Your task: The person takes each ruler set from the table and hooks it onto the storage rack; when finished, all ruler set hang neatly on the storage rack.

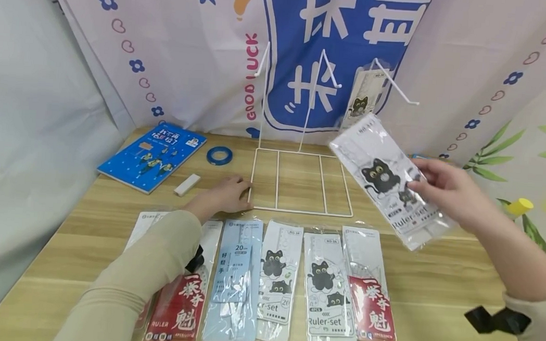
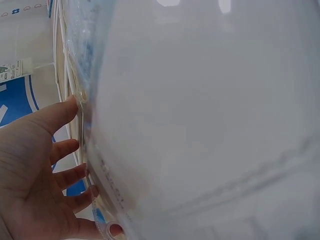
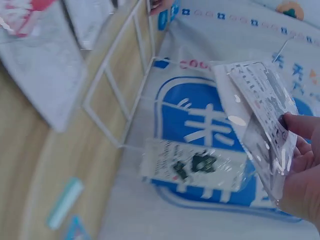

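My right hand pinches a clear-bagged ruler set with black cats on its card, by the lower right edge. It is tilted in the air in front of the white wire rack. Another cat ruler set hangs on the rack's right hook; the middle and left hooks carry nothing. In the right wrist view my thumb lies on the held ruler set. My left hand rests on the table at the rack's front left corner, its fingers relaxed in the left wrist view.
Along the table front lie several packs: red-and-white ruler packs, a blue ruler pack and cat ruler sets. A blue book, a blue tape roll and a white eraser lie left of the rack. A printed cloth hangs behind.
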A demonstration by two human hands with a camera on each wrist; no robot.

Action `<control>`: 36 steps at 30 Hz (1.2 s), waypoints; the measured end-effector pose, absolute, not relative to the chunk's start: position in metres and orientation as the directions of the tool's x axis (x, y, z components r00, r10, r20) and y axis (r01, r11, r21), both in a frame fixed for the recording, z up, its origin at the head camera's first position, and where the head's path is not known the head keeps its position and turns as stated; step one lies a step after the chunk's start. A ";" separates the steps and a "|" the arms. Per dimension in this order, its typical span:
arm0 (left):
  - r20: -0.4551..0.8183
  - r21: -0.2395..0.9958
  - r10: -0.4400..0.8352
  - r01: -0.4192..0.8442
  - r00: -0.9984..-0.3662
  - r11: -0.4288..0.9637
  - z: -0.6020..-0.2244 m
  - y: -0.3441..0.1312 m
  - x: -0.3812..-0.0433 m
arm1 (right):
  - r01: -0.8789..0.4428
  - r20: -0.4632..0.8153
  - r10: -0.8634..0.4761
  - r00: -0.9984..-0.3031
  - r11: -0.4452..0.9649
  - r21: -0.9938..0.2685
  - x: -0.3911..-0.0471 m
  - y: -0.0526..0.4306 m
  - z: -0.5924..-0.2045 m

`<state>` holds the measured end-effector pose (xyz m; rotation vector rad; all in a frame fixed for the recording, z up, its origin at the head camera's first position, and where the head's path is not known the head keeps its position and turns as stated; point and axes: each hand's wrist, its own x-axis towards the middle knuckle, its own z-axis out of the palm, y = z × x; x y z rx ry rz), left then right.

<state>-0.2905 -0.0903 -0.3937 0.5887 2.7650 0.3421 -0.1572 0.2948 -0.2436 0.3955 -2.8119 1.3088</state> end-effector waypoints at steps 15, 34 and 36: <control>-0.228 0.294 0.425 0.354 -0.876 0.888 -0.397 -0.091 -0.289 | -0.370 0.110 -0.388 -0.915 0.700 -0.611 -0.217 0.207 -0.169; -0.213 0.298 0.435 0.366 -0.875 0.882 -0.397 -0.091 -0.291 | -0.320 0.101 -0.334 -0.937 0.706 -0.632 -0.231 0.191 -0.160; -0.211 0.292 0.435 0.368 -0.875 0.883 -0.398 -0.091 -0.291 | -0.306 0.093 -0.327 -0.940 0.695 -0.651 -0.231 0.191 -0.160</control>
